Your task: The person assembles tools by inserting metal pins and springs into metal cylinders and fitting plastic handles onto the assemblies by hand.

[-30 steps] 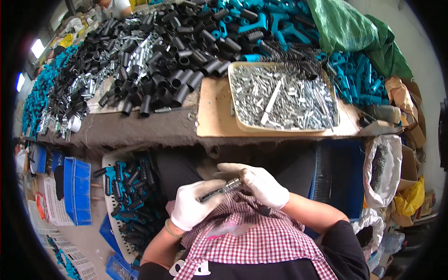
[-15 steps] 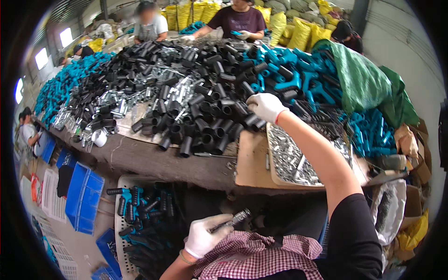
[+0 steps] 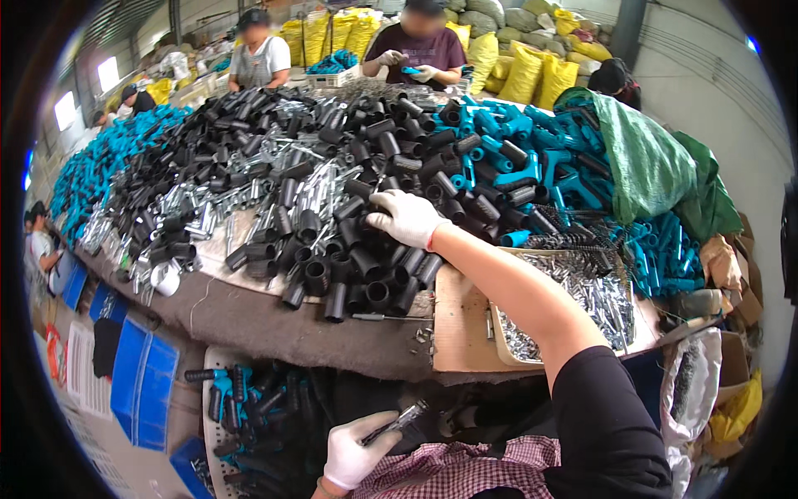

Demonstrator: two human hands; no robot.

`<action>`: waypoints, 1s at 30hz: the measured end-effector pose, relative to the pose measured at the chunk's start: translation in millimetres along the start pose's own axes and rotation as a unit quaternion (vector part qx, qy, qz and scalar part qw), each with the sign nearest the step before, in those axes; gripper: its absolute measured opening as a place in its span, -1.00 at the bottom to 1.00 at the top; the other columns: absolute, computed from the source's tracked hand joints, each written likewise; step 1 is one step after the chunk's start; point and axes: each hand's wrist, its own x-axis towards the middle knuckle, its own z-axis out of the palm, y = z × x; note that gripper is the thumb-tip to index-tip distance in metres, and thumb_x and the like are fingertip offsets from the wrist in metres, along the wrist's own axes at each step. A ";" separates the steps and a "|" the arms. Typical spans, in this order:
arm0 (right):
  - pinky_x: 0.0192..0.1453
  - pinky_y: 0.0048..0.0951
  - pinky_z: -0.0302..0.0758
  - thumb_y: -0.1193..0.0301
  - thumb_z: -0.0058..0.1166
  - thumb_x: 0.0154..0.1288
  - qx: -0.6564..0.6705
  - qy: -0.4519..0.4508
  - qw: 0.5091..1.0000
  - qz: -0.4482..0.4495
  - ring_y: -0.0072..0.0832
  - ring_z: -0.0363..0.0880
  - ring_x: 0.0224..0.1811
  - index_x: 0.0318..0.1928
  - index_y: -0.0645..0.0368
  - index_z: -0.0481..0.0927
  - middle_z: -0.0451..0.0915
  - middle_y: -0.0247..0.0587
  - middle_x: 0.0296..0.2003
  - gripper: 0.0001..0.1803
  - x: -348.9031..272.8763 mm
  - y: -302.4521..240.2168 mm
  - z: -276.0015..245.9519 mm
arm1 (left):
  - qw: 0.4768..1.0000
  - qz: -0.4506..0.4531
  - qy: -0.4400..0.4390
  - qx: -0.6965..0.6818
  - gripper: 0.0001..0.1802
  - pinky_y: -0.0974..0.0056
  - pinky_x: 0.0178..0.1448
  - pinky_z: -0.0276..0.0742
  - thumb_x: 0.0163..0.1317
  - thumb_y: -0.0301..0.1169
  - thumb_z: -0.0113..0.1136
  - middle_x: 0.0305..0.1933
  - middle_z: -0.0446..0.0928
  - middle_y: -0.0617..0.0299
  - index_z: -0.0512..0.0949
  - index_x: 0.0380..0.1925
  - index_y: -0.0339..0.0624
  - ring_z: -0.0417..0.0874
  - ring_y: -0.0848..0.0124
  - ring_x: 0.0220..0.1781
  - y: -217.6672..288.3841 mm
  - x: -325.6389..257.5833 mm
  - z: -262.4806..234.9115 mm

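My right hand (image 3: 405, 218), in a white glove, is stretched out over the table and rests on a heap of short black plastic tubes (image 3: 357, 258), fingers curled on them. My left hand (image 3: 356, 453), also gloved, stays low by my lap and grips a slim dark metal piece (image 3: 397, 422) that points up to the right. A tray of small silvery metal parts (image 3: 582, 308) lies under my right forearm on a cardboard sheet (image 3: 459, 324).
The table carries piles of black tubes, shiny metal rods (image 3: 208, 212) and teal plastic fittings (image 3: 549, 158). A green sack (image 3: 644, 162) lies at the right. A white crate of assembled pieces (image 3: 249, 407) stands below the table edge. Other people (image 3: 420, 46) work at the far side.
One second ago both hands were together at my lap on the metal piece. My right hand has since let go and reached forward onto the black tubes; my left hand stays low with the piece.
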 end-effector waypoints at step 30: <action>-0.46 -0.56 0.45 0.30 0.00 0.38 0.370 0.033 0.908 0.193 -0.62 0.53 -0.53 0.07 0.29 0.54 0.64 -0.26 -0.37 -0.62 -172.4 22.2 -193.1 | 0.999 0.029 -0.013 0.000 -0.70 0.33 -0.05 0.65 0.11 -0.54 0.39 -0.25 0.74 0.02 0.70 -0.12 -0.37 0.75 0.42 -0.22 46.1 -5.9 24.9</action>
